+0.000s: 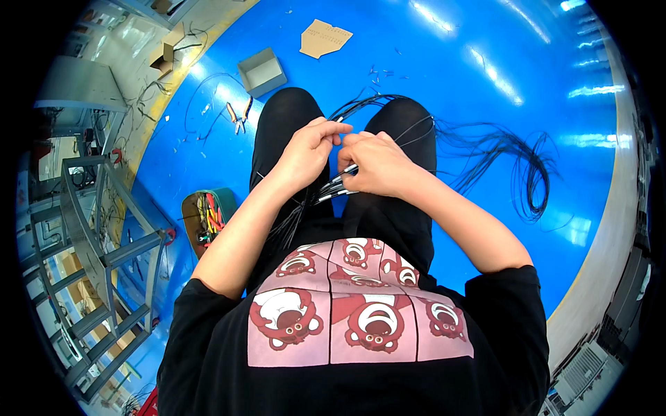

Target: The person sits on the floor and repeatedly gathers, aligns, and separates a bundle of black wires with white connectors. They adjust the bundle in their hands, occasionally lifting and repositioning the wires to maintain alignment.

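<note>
Black cables lie bunched across my lap, between and over my thighs, several with white sections near the middle of the bunch. Right hand: fingers curled in, gripping at least one cable; a black-and-white piece pokes out below the fingers. Left hand: thumb and fingers drawn close together, index reaching toward the right hand; can't tell if a cable is pinched in there. Fingertips of both hands nearly meet above the gap between my knees. More of the strands run over my right knee and spread onto the blue floor, looping in a loose coil off to the right.

Near my left knee, on the floor: grey open-topped box, pliers with orange-and-black handles, jaws apart. Past the knees, a torn cardboard piece plus small blue bits. Beside my left forearm, a green-and-brown bin full of red and yellow-handled stuff, details too small. Further left, grey metal frame.
</note>
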A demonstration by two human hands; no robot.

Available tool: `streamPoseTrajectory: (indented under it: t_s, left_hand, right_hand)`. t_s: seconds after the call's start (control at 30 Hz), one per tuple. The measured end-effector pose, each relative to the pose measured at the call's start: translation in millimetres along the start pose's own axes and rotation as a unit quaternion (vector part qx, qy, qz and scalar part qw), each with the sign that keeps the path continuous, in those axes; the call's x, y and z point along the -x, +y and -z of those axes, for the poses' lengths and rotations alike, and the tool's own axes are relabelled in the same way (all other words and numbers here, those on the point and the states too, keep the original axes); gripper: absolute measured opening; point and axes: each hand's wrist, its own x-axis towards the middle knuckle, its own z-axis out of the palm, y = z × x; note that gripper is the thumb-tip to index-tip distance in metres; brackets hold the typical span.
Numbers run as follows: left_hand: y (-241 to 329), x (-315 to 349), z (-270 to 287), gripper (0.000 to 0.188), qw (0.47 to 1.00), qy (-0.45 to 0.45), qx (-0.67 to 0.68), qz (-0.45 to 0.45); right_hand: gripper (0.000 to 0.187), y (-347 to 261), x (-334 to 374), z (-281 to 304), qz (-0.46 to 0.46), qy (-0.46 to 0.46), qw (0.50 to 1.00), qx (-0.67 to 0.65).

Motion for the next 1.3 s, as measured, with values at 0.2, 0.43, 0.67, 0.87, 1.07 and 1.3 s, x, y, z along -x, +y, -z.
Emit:
streamPoseTrajectory:
  t_s: [0.2,0.43,0.67,0.87,1.07,1.3]
  left_hand:
    - [9,0,-2,0.032,0.999,-0.006,-0.014,-0.032]
    - [26,1,-15,0.011,0.997,-0.044,-0.065,-0.019]
    - [20,-1,-18,0.013,0.990,-0.055,-0.125,-0.043]
    - [19,-4,-23,0.014,0.996,-0.037,-0.069,-0.032]
    - [11,-8,-27,0.014,0.994,-0.080,-0.069,-0.007]
    - [18,-10,-24,0.018,0.990,-0.115,-0.062,0.053]
  right_hand:
    - [0.015,24,10,27,0.002,-0.013,0.999,0.029]
    - [0.016,37,13,31,0.021,-0.004,1.000,0.004]
    - [0.013,46,12,34,0.043,0.021,0.999,0.016]
    - [0.010,58,17,49,0.033,0.025,0.999,-0.020]
    - [0.015,62,15,64,0.007,-0.065,0.993,-0.103]
    - [0.037,94,10,63,-0.032,-0.139,0.957,-0.254]
